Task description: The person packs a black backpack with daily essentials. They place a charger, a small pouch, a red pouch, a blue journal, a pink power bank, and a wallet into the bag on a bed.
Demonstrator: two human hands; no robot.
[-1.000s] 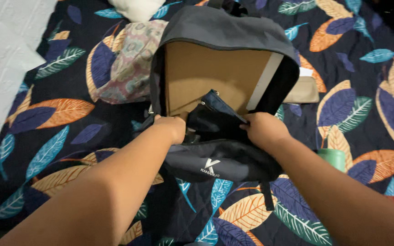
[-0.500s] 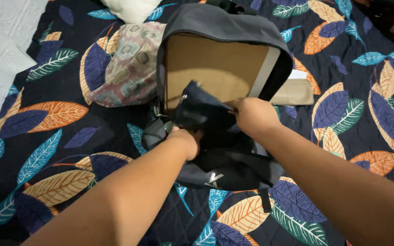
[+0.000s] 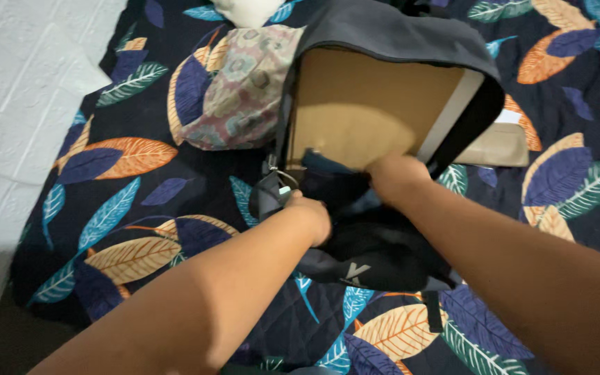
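On the leaf-print quilt [image 3: 119, 208], one dark backpack [image 3: 383, 42] lies open, left hand [image 3: 310, 215] and right hand [image 3: 397, 177] both gripping its front flap [image 3: 342, 191].

Matt dark cloth backpack [image 3: 383, 42], tan smooth lining, quilted leaf-print bedspread [image 3: 119, 187], white rough wall [image 3: 15, 90]

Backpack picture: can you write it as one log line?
left hand: on dark pouch | right hand: in open backpack | brown board inside | leaf-print blanket under

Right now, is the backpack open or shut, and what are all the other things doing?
backpack: unzipped, gaping open
dark pouch: partly inside the backpack
left hand: gripping the backpack's front edge
right hand: pushing on the pouch
patterned cloth: crumpled on the leafy blanket
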